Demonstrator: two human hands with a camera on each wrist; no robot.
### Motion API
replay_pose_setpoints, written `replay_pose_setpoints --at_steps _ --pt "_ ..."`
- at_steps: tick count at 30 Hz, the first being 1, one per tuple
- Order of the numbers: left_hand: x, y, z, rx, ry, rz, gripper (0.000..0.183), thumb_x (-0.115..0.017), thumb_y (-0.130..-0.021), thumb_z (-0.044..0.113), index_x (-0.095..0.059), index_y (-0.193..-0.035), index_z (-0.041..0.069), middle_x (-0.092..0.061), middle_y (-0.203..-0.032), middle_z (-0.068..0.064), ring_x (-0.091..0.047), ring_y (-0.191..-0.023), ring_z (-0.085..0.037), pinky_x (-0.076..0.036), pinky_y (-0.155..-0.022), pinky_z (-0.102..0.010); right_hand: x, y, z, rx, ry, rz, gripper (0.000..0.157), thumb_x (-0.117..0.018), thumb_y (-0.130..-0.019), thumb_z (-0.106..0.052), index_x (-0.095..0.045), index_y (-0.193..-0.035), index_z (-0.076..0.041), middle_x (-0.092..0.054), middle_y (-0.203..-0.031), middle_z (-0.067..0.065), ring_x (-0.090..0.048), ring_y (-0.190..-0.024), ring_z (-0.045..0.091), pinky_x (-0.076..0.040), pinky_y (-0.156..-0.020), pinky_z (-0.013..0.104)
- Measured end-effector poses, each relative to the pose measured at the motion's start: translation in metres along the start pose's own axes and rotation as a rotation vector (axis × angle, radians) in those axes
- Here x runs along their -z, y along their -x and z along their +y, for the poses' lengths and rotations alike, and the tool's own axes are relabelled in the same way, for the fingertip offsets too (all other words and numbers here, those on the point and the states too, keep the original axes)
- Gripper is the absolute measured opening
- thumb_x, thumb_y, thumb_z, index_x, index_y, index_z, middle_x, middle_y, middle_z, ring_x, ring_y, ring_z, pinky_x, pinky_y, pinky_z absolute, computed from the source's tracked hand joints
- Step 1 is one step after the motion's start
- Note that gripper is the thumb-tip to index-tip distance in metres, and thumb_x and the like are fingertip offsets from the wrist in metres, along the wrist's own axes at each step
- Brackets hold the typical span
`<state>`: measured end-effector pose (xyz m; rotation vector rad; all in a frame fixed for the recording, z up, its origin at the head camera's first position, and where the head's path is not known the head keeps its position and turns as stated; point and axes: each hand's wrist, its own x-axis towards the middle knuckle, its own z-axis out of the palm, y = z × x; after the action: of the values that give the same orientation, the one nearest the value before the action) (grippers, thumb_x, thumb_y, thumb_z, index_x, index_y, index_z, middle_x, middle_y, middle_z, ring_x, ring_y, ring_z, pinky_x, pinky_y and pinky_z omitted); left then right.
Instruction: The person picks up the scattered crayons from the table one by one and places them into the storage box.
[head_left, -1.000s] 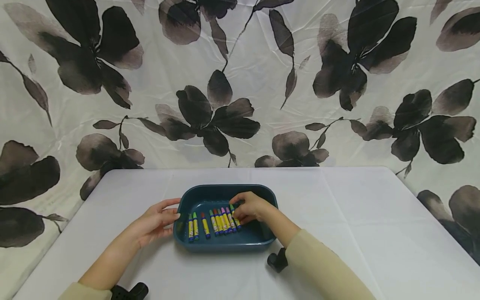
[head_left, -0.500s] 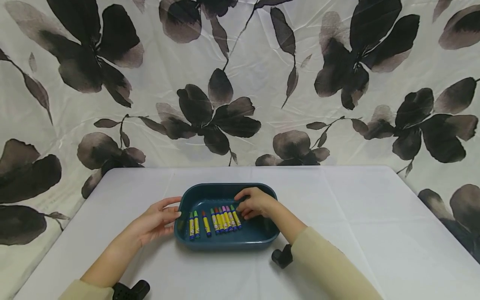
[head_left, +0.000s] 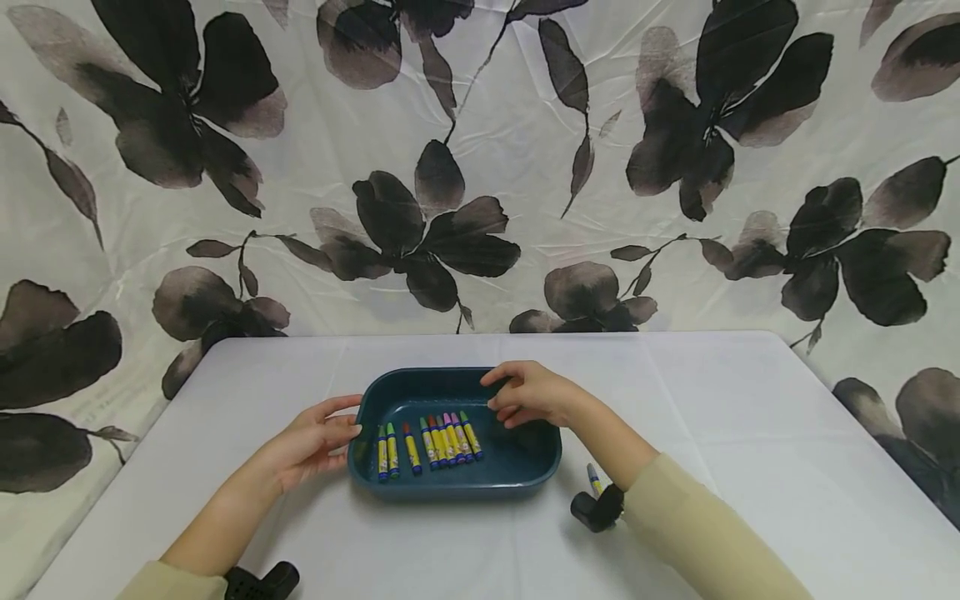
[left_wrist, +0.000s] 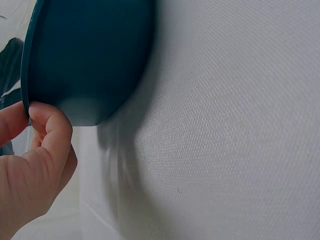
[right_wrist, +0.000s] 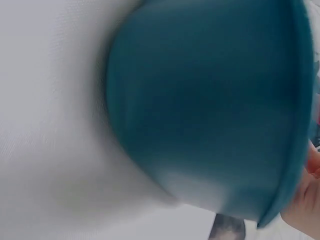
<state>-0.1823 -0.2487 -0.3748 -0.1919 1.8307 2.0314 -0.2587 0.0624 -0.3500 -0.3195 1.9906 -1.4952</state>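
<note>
A dark teal plastic tray [head_left: 457, 493] sits on the table with several crayons [head_left: 451, 442] inside, yellow-wrapped with coloured tips. They lie side by side, two at the left end, one apart, the rest in a tight row. My left hand [head_left: 322, 440] pinches the tray's left rim between thumb and fingers; the left wrist view shows the thumb [left_wrist: 50, 117] against the rim. Over the tray's right back part hovers my right hand [head_left: 536, 394], fingers loosely bent and nothing seen between them. In the right wrist view the tray wall [right_wrist: 200, 110] covers most of that hand.
Another crayon [head_left: 594, 479] lies on the white tablecloth [head_left: 712, 433] to the right of the tray, partly behind the right wrist camera [head_left: 597, 510]. A flowered curtain [head_left: 480, 167] hangs behind the table.
My right hand has left the rightmost crayon in the row and moved up and right, towards the tray's back right corner. The crayon on the tablecloth has come into view. The left hand stays put.
</note>
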Motion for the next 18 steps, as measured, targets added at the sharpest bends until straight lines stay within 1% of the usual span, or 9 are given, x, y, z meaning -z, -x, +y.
replay_pose_setpoints --at_steps 2,9,15,18 --pt "-0.001 0.000 -0.001 0.000 0.002 -0.001 0.065 -0.052 -0.091 0.000 -0.016 -0.146 0.001 -0.051 -0.107 -0.006 -0.056 -0.089 -0.013 -0.053 -0.074 -0.030 0.003 0.006 -0.001 0.013 -0.001 -0.008 0.044 -0.059 -0.086 0.000 -0.047 -0.128 0.005 -0.062 -0.093 0.019 -0.058 -0.069 0.017 -0.054 -0.066 0.031" --pt "-0.001 0.001 -0.001 0.002 -0.001 0.004 0.064 -0.052 -0.091 0.000 -0.017 -0.145 0.001 -0.052 -0.105 -0.005 -0.057 -0.087 -0.013 -0.053 -0.072 -0.029 0.014 0.024 -0.002 0.056 0.015 -0.030 0.046 -0.060 -0.084 -0.002 -0.047 -0.128 0.005 -0.062 -0.083 0.008 -0.059 -0.071 0.017 -0.054 -0.068 0.032" --pt "-0.001 0.001 -0.001 0.002 0.003 0.005 0.065 -0.052 -0.091 0.000 -0.017 -0.145 0.001 -0.053 -0.103 -0.004 -0.057 -0.087 -0.013 -0.053 -0.071 -0.029 0.024 0.037 0.002 0.090 0.023 -0.028 0.045 -0.061 -0.082 -0.003 -0.048 -0.125 0.005 -0.062 -0.081 0.006 -0.058 -0.072 0.018 -0.054 -0.070 0.034" --pt "-0.001 0.001 -0.001 0.002 0.001 0.009 0.065 -0.052 -0.091 0.000 -0.017 -0.145 0.001 -0.053 -0.104 -0.004 -0.056 -0.087 -0.013 -0.053 -0.072 -0.029 0.029 0.044 0.003 0.094 0.017 -0.022 0.043 -0.060 -0.082 -0.003 -0.049 -0.123 0.004 -0.063 -0.083 0.008 -0.058 -0.073 0.019 -0.054 -0.071 0.035"
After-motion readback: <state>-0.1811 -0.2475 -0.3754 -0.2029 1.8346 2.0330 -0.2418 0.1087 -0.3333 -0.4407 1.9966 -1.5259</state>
